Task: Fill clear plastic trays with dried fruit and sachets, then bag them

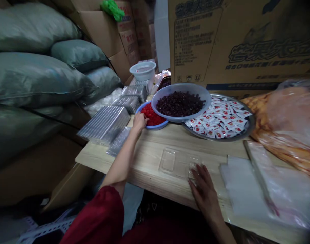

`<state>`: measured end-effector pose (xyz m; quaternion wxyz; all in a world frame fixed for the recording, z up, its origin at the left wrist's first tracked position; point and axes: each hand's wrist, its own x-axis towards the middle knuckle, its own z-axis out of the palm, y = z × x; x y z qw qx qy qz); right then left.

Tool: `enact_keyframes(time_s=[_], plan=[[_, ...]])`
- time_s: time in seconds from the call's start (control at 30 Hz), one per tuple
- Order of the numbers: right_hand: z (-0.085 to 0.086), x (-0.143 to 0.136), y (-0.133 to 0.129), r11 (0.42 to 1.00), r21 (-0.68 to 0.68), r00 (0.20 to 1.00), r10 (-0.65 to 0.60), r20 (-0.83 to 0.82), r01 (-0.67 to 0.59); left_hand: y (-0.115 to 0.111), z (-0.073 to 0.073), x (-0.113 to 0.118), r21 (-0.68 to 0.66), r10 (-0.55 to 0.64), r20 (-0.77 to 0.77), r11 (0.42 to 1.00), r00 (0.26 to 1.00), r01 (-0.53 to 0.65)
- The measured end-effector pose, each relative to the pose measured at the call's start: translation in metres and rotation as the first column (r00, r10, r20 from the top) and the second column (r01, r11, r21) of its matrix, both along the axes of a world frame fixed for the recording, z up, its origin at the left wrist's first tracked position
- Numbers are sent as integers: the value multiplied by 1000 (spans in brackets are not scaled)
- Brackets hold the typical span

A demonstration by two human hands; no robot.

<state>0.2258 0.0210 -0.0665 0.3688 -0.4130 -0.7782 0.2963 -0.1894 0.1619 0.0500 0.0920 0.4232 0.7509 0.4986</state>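
My left hand (140,121) reaches over the near-left rim of a blue basin (157,127). Its fingers are curled down at the small red pieces (153,115) inside, and the fingertips are partly hidden. On the table, my right hand (202,184) lies open, fingers stretched out, at the right end of a clear plastic tray (168,160) with shallow compartments. The fingertips touch or hover just over the tray; I cannot tell which.
A bluish bowl of dark pieces (179,103) overlaps a metal platter of small printed sachets (222,118). Stacked clear trays (105,123) stand left. Plastic bags (243,186) lie right, near a large bag of orange-brown food (284,125). A big carton (236,44) rises behind.
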Motion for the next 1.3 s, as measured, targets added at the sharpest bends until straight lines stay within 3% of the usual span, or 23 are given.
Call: enact_keyframes(time_s=[0.2,0.33,0.47,0.57,0.63,0.7,0.77,0.87,0.97,1.07,1.13,1.23,1.3], plan=[[-2,6,-2,997,-72,999,-35,-28,33,-5,-2,-6,-55,-6,-51,998,999,4],[0,8,-3,997,-71,998,-38,-55,34,-6,6,-2,-87,-48,-121,995,992,38],[4,10,-5,996,-70,994,-61,-93,55,1,32,13,66,-6,-255,998,967,24],[6,9,-5,996,-58,991,-72,-109,66,24,57,41,151,-107,-392,972,914,179],[9,8,-4,997,-47,992,-65,-111,60,50,68,64,6,-323,-476,929,818,370],[13,8,-3,998,-33,992,-58,-116,55,78,72,84,-255,-543,-494,837,679,484],[18,9,-4,998,-24,991,-64,-120,62,102,69,97,-456,-663,-464,747,587,483],[24,13,-7,997,-26,989,-82,-123,79,121,59,99,-551,-713,-440,694,545,463],[28,16,-13,996,-48,988,-80,-135,74,126,47,85,-446,-675,-407,735,615,511],[27,17,-17,995,-71,987,-72,-142,63,123,45,68,-138,-542,-313,838,780,528],[25,17,-18,996,-58,988,-74,-136,66,112,53,67,94,-465,-232,863,854,496],[21,15,-17,997,-4,990,-72,-119,72,70,74,93,344,-441,-180,809,879,476],[18,14,-13,998,29,994,-52,-99,55,28,75,126,344,-550,-182,741,815,576]])
